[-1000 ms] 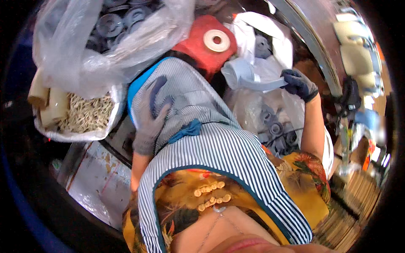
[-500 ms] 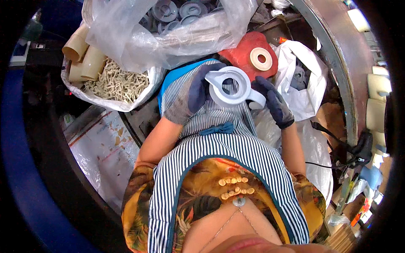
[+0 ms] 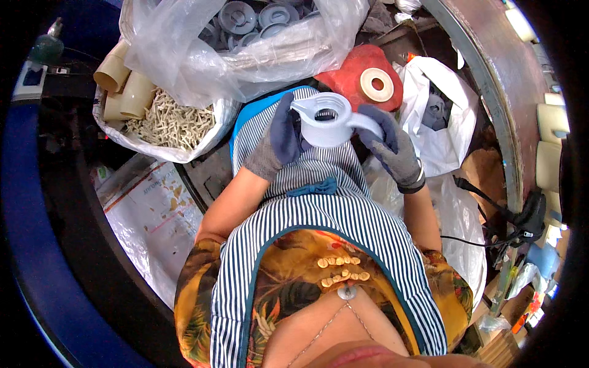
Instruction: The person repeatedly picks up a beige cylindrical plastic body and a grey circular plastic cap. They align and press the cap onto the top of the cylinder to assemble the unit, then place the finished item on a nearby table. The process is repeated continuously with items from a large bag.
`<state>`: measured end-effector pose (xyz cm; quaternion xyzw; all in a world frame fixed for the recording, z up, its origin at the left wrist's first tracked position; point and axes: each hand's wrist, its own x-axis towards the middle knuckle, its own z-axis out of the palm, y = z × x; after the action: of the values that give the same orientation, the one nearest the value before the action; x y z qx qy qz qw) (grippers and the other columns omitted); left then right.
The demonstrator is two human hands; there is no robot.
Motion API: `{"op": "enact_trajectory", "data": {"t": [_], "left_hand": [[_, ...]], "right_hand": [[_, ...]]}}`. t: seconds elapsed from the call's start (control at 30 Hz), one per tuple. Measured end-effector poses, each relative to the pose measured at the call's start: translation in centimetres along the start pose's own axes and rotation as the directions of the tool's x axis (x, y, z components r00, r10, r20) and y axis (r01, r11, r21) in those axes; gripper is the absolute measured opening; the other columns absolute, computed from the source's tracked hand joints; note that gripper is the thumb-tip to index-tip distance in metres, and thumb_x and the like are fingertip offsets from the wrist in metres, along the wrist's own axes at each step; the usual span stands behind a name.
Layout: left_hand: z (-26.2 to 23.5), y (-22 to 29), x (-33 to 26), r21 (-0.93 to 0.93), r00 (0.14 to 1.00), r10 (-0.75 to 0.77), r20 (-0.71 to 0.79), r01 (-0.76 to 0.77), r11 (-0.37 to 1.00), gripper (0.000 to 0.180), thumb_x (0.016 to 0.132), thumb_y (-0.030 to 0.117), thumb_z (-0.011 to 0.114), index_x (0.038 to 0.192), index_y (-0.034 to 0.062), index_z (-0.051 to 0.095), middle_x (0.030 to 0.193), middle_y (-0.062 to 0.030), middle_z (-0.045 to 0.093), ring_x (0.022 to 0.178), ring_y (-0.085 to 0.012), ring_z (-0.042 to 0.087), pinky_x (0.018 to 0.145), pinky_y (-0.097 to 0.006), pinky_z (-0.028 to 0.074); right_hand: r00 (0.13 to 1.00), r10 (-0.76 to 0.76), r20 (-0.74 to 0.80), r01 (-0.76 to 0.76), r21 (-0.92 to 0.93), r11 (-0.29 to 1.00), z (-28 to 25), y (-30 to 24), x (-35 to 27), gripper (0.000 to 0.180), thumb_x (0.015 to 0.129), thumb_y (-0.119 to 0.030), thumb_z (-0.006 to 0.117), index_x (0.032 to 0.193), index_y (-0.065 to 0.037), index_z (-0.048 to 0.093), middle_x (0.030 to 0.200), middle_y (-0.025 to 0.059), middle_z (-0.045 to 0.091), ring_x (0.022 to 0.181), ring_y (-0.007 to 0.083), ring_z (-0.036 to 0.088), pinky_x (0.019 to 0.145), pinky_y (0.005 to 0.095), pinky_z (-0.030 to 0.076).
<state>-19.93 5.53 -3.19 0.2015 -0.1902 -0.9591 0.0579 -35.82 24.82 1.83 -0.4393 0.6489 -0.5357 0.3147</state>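
Both my hands wear grey knit gloves and hold one pale grey plastic part (image 3: 328,119), a round cup-like piece with an open ring on top and a side handle. My left hand (image 3: 277,138) grips its left side. The right side, by the handle, is gripped by my right hand (image 3: 392,150). The part hangs above my lap, over my striped apron (image 3: 319,202).
A clear bag of grey round plastic parts (image 3: 245,37) lies ahead. A bag of small cream pieces (image 3: 172,126) with tan tubes (image 3: 123,86) sits left. A red cushion (image 3: 353,76) carries a white ring (image 3: 376,84). A white bag of grey parts (image 3: 438,122) is right.
My right hand brought the grey part in from the right, and my left hand rose from my lap to take its other side. The view has shifted slightly.
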Motion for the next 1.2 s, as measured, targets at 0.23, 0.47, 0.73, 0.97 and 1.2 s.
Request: {"op": "enact_trajectory", "data": {"t": [0.23, 0.47, 0.73, 0.97, 1.2], "left_hand": [[2.0, 0.9, -1.5, 0.200, 0.993, 0.109, -0.048, -0.097, 0.975, 0.073, 0.098, 0.063, 0.040, 0.143, 0.0054, 0.041, 0.139, -0.0159, 0.050, 0.124, -0.0240, 0.054, 0.103, -0.039, 0.045], [-2.3, 1.4, -6.4, 0.436, 0.904, 0.405, -0.137, -0.312, 0.844, 0.065, 0.101, 0.052, 0.045, 0.140, 0.0011, 0.044, 0.132, -0.0147, 0.056, 0.124, -0.0257, 0.053, 0.108, -0.041, 0.040], [-16.5, 2.5, -14.6, 0.090, 0.546, 0.655, -0.523, -0.728, 0.679, 0.043, 0.105, 0.036, 0.041, 0.129, 0.0031, 0.054, 0.118, -0.0117, 0.062, 0.108, -0.0233, 0.060, 0.097, -0.039, 0.048], [-35.5, -4.3, -26.0, 0.383, -0.067, 0.616, -0.785, -0.833, 0.398, 0.018, 0.099, 0.025, 0.052, 0.099, 0.0092, 0.061, 0.090, -0.0043, 0.059, 0.084, -0.0194, 0.059, 0.071, -0.034, 0.050], [-31.0, -2.2, -29.6, 0.678, -0.687, 0.139, -0.713, -0.626, 0.385, 0.078, 0.084, 0.049, 0.072, 0.134, -0.0046, 0.046, 0.136, -0.0250, 0.048, 0.119, -0.0390, 0.054, 0.102, -0.046, 0.044]], "right_hand": [[0.986, -0.012, -0.167, -0.006, -0.106, 0.994, -0.3, 2.4, -0.7, 0.045, 0.086, -0.012, 0.064, 0.128, 0.000, 0.055, 0.116, 0.0153, 0.066, 0.104, 0.0225, 0.065, 0.092, 0.0346, 0.050], [0.826, -0.201, -0.526, -0.199, -0.607, 0.770, -4.7, 12.1, 7.1, 0.041, 0.088, -0.024, 0.068, 0.120, -0.001, 0.058, 0.111, 0.0152, 0.068, 0.106, 0.0285, 0.066, 0.087, 0.0402, 0.051], [0.839, -0.441, -0.318, 0.174, -0.612, 0.772, -12.2, 24.4, 8.5, 0.037, 0.097, -0.033, 0.058, 0.121, -0.005, 0.060, 0.116, 0.0117, 0.065, 0.106, 0.0290, 0.061, 0.096, 0.0391, 0.047], [0.946, -0.028, -0.322, -0.144, -0.496, 0.856, -11.4, 20.4, 11.2, 0.046, 0.094, -0.034, 0.063, 0.119, 0.005, 0.058, 0.110, 0.0181, 0.066, 0.096, 0.0282, 0.065, 0.084, 0.0359, 0.051], [0.774, -0.577, -0.262, -0.016, -0.919, 0.395, -7.2, 11.2, 9.6, 0.052, 0.096, -0.036, 0.060, 0.130, 0.002, 0.054, 0.128, 0.0240, 0.058, 0.117, 0.0400, 0.055, 0.101, 0.0472, 0.043]]}}
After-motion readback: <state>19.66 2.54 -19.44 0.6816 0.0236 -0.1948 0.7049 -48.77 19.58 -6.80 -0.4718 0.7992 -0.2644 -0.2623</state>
